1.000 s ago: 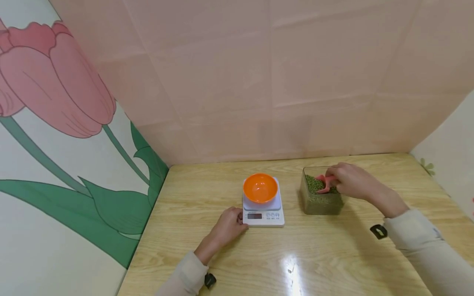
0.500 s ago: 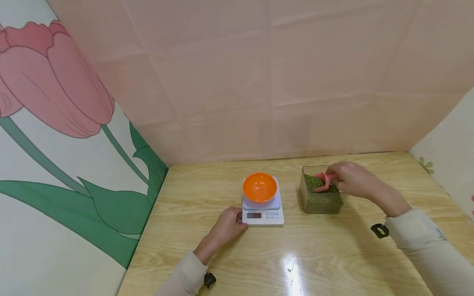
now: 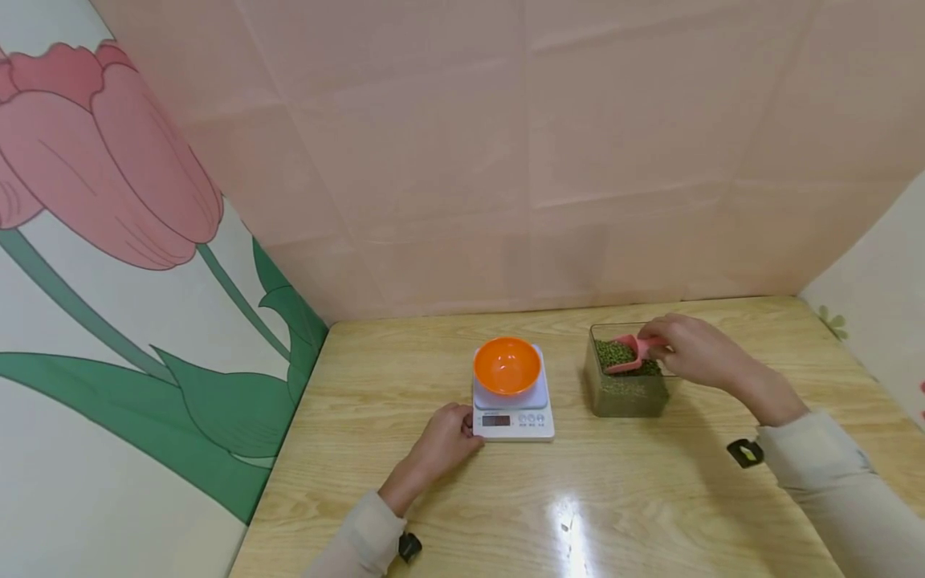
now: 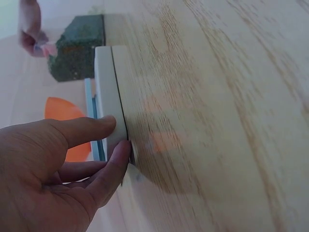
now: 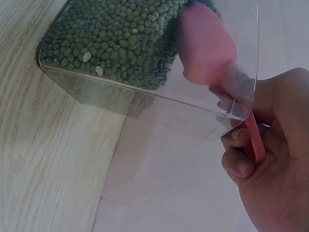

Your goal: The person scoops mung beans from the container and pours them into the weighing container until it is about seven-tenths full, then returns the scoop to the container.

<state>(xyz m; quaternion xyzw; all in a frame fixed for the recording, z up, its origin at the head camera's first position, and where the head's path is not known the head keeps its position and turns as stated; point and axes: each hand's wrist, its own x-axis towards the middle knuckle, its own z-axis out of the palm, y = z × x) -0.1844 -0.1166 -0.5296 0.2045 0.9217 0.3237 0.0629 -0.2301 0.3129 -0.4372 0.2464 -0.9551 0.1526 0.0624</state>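
A white kitchen scale [image 3: 516, 429] stands on the table, bearing an orange bowl [image 3: 507, 366]. My left hand [image 3: 442, 443] holds the scale's front left corner, the thumb and curled fingers against its edge in the left wrist view. To the right is a clear square container [image 3: 629, 399] partly filled with green mung beans [image 5: 111, 36]. My right hand [image 3: 690, 352] grips the handle of a pink scoop [image 5: 205, 43] over the container's rim. The scoop's bowl is inside the container, at the beans; its contents are hard to tell.
The wooden table [image 3: 462, 514] reaches back to a pink-covered wall [image 3: 433, 160]. A wall with painted tulips [image 3: 137, 168] bounds the left side, and a pale wall [image 3: 878, 281] the right. Light glares off the table's front.
The scoop has shifted slightly left within the container, and its bowl lies flatter in view. My left hand, the scale and the orange bowl have stayed put.
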